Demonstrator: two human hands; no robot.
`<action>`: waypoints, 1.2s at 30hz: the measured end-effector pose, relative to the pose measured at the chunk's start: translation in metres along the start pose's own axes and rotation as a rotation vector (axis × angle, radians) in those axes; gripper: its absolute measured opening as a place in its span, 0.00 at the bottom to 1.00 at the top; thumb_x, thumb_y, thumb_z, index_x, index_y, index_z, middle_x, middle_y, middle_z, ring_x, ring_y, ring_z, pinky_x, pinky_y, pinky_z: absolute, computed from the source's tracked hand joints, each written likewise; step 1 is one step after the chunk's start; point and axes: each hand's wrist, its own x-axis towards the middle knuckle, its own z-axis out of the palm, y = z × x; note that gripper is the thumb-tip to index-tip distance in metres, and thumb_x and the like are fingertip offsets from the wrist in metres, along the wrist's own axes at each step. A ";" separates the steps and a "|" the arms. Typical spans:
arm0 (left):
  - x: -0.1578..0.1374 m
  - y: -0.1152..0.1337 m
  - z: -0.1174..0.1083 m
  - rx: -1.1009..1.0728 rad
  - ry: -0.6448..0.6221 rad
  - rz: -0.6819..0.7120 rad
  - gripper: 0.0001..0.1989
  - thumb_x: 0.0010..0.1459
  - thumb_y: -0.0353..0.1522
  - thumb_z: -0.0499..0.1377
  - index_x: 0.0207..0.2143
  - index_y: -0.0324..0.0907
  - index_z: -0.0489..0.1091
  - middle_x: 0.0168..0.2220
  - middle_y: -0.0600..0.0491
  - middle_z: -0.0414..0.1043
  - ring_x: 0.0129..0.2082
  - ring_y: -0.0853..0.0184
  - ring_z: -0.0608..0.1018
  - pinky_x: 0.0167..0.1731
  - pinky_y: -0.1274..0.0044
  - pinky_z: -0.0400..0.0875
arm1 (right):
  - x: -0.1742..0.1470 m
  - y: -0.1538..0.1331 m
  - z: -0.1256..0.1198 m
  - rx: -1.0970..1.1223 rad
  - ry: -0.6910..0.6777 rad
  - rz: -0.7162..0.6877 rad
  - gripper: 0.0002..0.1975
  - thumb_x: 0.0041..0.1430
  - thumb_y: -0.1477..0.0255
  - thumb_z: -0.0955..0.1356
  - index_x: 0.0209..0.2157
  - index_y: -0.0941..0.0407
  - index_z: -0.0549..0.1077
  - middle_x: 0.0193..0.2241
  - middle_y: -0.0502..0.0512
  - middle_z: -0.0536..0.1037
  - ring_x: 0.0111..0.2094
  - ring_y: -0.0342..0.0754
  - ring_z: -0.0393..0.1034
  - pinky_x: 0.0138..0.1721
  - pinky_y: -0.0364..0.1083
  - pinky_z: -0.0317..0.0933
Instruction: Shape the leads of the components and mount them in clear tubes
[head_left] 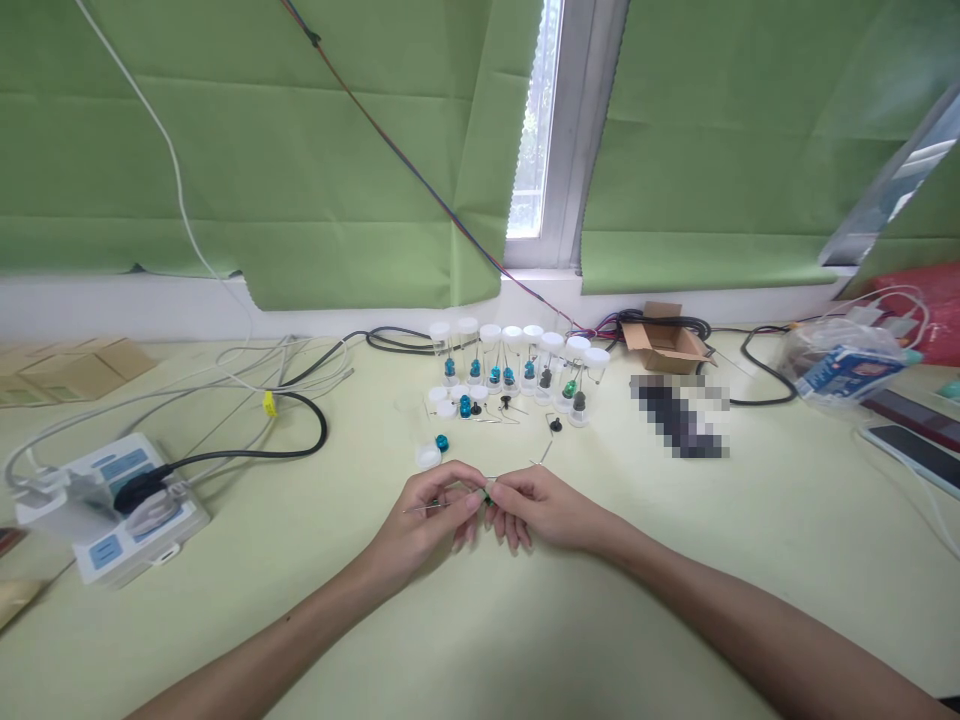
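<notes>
My left hand (442,510) and my right hand (536,505) meet above the table, both with fingers pinched together. Between their fingertips is a small dark green piece (489,497), mostly hidden. A thin metal wire (427,507) sticks out to the left from my left hand. Just beyond the hands lie a blue-green knob-like piece (442,442) and a clear tube with a white end (428,457). A black piece with a bent wire (555,425) is past my right hand. Behind stand several clear vials with white caps (512,333), holding blue, green or dark pieces on wires.
A power strip (142,530) with plugs and tangled cables is at the left. An open cardboard box (664,345) stands at the back right, near a pixelated dark patch (679,418). Phones (911,458) and a plastic bag (825,350) are at the far right. Green blinds (360,150) hang behind.
</notes>
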 end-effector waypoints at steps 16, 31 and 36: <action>0.001 -0.001 0.000 -0.023 -0.014 -0.017 0.10 0.63 0.38 0.60 0.40 0.40 0.71 0.21 0.56 0.69 0.21 0.70 0.72 0.24 0.77 0.67 | -0.003 0.000 -0.001 0.003 -0.043 -0.040 0.17 0.65 0.60 0.65 0.34 0.60 0.74 0.24 0.51 0.73 0.24 0.42 0.68 0.26 0.41 0.64; 0.000 0.004 0.002 0.021 -0.016 0.008 0.10 0.63 0.38 0.59 0.39 0.40 0.71 0.20 0.56 0.67 0.21 0.70 0.71 0.24 0.77 0.67 | -0.002 0.001 0.000 -0.027 -0.019 -0.027 0.24 0.66 0.54 0.61 0.29 0.60 0.72 0.21 0.51 0.72 0.20 0.41 0.68 0.24 0.41 0.63; -0.002 0.005 0.002 0.026 -0.014 0.018 0.10 0.63 0.37 0.59 0.39 0.40 0.71 0.20 0.56 0.68 0.21 0.70 0.71 0.24 0.77 0.67 | -0.001 0.001 0.000 -0.021 -0.010 -0.020 0.27 0.65 0.51 0.61 0.28 0.60 0.72 0.21 0.52 0.72 0.20 0.42 0.68 0.23 0.41 0.63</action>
